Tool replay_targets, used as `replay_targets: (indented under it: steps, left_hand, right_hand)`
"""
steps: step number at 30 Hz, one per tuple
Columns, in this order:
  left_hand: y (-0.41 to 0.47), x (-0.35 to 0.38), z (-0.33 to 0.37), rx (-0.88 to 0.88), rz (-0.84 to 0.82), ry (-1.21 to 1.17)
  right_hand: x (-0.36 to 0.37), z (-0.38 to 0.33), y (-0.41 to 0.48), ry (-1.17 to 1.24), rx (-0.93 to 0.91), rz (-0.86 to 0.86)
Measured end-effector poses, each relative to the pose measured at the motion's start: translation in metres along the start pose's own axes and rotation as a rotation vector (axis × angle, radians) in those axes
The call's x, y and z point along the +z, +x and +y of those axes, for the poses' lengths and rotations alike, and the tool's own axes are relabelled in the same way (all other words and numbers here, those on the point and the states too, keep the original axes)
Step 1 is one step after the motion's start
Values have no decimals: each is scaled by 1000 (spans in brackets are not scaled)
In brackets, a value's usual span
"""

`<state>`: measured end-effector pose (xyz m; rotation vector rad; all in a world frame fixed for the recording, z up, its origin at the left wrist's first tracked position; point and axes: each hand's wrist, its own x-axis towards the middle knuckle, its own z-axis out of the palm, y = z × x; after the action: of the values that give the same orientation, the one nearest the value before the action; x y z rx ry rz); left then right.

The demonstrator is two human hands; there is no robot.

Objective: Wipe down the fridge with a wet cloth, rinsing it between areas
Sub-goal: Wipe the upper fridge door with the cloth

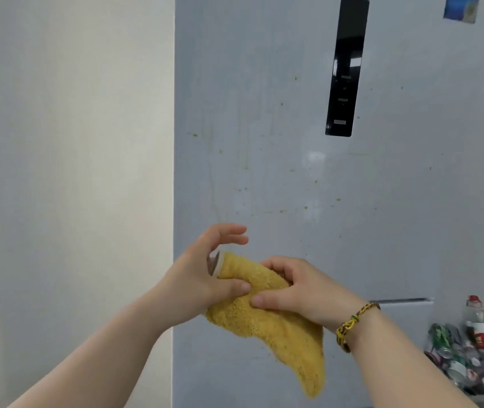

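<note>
A yellow fluffy cloth (pixel 279 328) hangs between both hands in front of the grey fridge door (pixel 264 128). My left hand (pixel 205 272) holds its upper end with the thumb pressed on the fabric; the fingers are spread loosely above it. My right hand (pixel 296 287), with a braided bracelet at the wrist, grips the cloth's middle from above, thumb on the front. The cloth's lower end droops to the right. Small green specks and faint streaks dot the door above the hands.
A black control panel (pixel 344 83) runs down the upper door, and a blue magnet (pixel 461 8) sits at the top right. A cream wall (pixel 70 172) stands left of the fridge. Plastic bottles and cans (pixel 470 348) pile up at the lower right.
</note>
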<state>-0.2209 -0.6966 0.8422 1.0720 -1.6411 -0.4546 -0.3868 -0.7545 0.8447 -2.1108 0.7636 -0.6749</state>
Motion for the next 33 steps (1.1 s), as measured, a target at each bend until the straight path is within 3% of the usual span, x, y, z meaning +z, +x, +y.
replay_targets:
  steps: [6, 11, 15, 18, 22, 26, 29, 33]
  left_hand:
    - [46, -6, -7, 68, 160, -9]
    - [86, -28, 2, 166, 537, 134]
    - [109, -34, 18, 289, 682, 268]
    - [130, -37, 21, 359, 763, 380]
    - [151, -43, 16, 391, 837, 487]
    - [164, -53, 9, 354, 880, 540]
    - [170, -66, 11, 380, 893, 592]
    - [180, -89, 15, 347, 866, 617]
  right_hand:
    - [-30, -17, 33, -235, -118, 337]
    - [-91, -44, 52, -427, -265, 771]
    - [-139, -75, 93, -734, -596, 1255]
    - [-163, -91, 131, -1010, -822, 1498]
    - [-156, -83, 166, -1105, -905, 1468]
    - [-144, -70, 163, -1064, -927, 1277]
    - [-151, -71, 151, -1170, -906, 1159]
    - [-167, -84, 140, -1262, -694, 899]
